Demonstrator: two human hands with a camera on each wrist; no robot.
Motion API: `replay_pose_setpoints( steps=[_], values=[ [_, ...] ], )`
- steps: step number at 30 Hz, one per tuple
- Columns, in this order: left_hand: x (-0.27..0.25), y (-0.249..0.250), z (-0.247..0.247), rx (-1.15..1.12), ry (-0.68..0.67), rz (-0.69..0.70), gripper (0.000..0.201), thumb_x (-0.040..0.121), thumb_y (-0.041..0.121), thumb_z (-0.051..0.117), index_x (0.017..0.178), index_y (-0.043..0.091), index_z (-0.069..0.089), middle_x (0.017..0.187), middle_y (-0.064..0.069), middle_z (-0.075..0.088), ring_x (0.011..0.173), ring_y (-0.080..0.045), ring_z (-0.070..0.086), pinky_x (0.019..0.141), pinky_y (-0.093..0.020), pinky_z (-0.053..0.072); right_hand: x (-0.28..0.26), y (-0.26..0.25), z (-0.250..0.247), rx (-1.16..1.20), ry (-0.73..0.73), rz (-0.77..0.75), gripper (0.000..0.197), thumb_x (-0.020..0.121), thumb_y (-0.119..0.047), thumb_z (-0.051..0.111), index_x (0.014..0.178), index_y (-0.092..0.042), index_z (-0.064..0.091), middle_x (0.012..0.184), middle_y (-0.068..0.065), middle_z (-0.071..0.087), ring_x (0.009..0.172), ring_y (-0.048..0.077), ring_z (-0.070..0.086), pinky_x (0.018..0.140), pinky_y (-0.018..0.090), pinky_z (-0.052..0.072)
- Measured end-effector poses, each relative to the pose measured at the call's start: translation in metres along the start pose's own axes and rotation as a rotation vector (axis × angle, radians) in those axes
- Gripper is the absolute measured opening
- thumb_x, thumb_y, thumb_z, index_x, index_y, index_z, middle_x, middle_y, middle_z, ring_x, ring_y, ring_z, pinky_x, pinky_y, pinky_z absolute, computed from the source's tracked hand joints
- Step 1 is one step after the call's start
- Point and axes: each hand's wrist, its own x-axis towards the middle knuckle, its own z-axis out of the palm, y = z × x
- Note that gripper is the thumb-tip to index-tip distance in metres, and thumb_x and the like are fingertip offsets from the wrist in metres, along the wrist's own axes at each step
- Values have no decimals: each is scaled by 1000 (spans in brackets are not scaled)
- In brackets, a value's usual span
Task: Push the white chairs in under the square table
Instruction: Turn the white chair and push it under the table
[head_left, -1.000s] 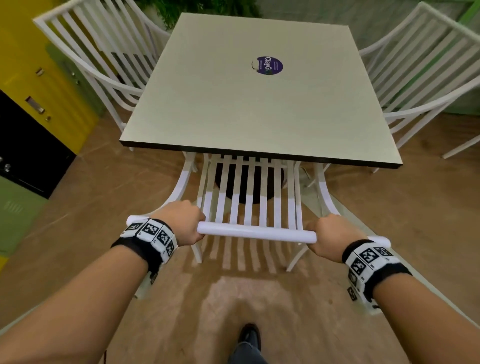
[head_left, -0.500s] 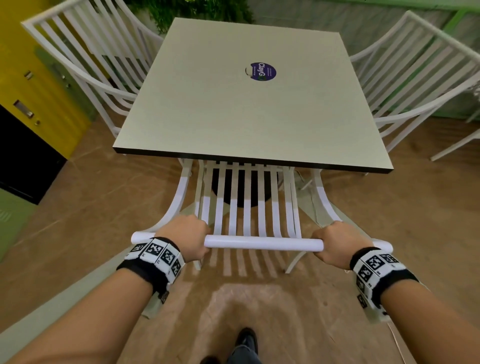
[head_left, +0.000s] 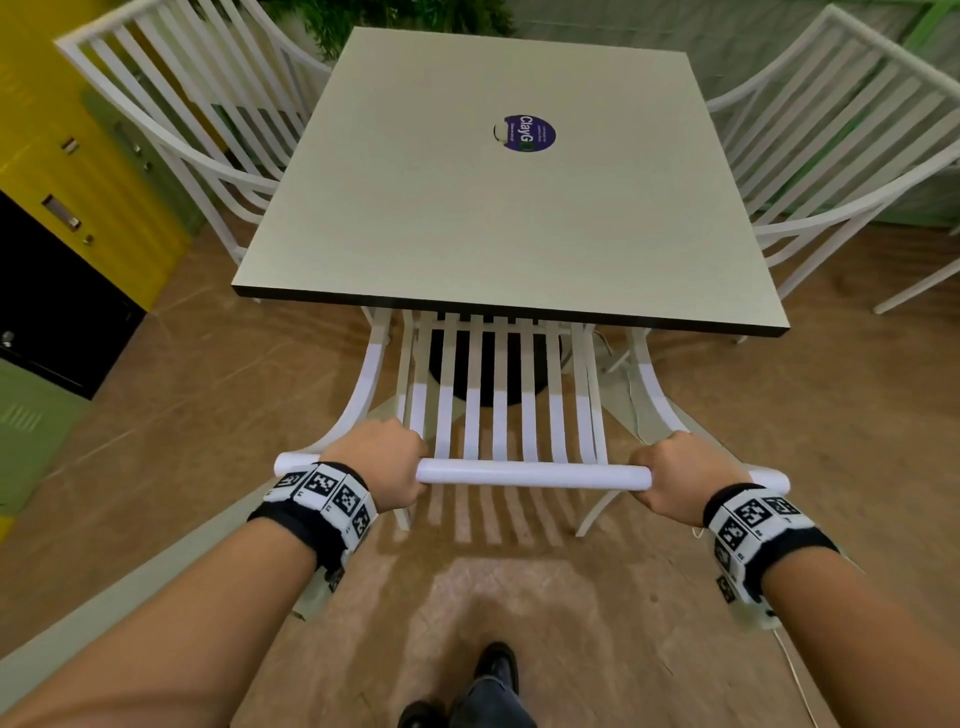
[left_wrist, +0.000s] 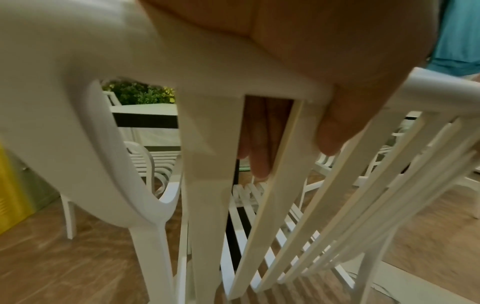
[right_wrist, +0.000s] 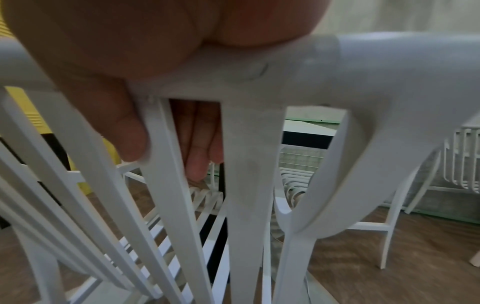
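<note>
A white slatted chair (head_left: 530, 475) stands in front of me, its seat hidden under the near edge of the square beige table (head_left: 498, 223). My left hand (head_left: 382, 467) grips the left part of the chair's top rail (left_wrist: 182, 67). My right hand (head_left: 675, 475) grips the right part of the rail (right_wrist: 285, 67). In both wrist views my fingers (left_wrist: 259, 148) curl behind the rail and down between the back slats (right_wrist: 166, 164). A purple round sticker (head_left: 525, 134) lies on the tabletop.
A second white chair (head_left: 197, 119) stands at the table's left side, a third (head_left: 841, 135) at its right side. Yellow, black and green cabinets (head_left: 62, 208) line the left wall. The black table base (head_left: 488, 364) shows through the slats. My shoes (head_left: 496, 670) are on the wooden floor.
The chair has moved forward, with more of its back and arms close under the table's near edge. Both hands have kept their grip on the top rail.
</note>
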Motion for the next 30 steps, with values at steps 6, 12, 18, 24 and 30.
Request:
replay_pose_setpoints(
  steps=[6, 12, 18, 24, 30],
  values=[
    [-5, -21, -8, 11, -13, 15, 13, 82, 38, 55, 72, 29, 55, 61, 6, 51, 62, -18, 55, 55, -28, 40, 4, -22, 4, 36, 30, 3, 21, 78, -27, 54, 59, -30, 46, 60, -7, 53, 59, 15, 55, 57, 29, 51],
    [-8, -16, -6, 45, 14, -3, 14, 84, 40, 51, 74, 30, 53, 63, 7, 50, 64, -18, 56, 58, -29, 43, 4, -18, 3, 6, 19, -12, 25, 79, -28, 54, 57, -30, 41, 58, -6, 52, 58, 15, 55, 58, 30, 52],
    [-9, -22, -6, 53, 25, -5, 17, 84, 44, 51, 79, 30, 58, 65, 6, 53, 65, -18, 55, 58, -28, 43, 1, -28, -5, -34, 1, 19, 9, 81, -30, 54, 72, -31, 52, 63, -7, 51, 63, 16, 55, 59, 29, 50],
    [-14, -19, -1, -28, 183, -30, 22, 80, 45, 56, 100, 37, 57, 86, 11, 59, 78, -14, 53, 69, -30, 47, -9, -38, -2, -40, 78, 132, 11, 84, -32, 57, 92, -28, 61, 72, -4, 56, 66, 20, 56, 59, 29, 45],
    [-32, 12, 3, -60, 457, -14, 55, 69, 46, 71, 118, 27, 53, 115, 3, 57, 105, -23, 53, 84, -40, 43, -42, -42, 1, 125, 268, 91, 33, 82, -42, 60, 109, -23, 58, 91, 0, 63, 80, 20, 57, 69, 33, 47]
  ],
)
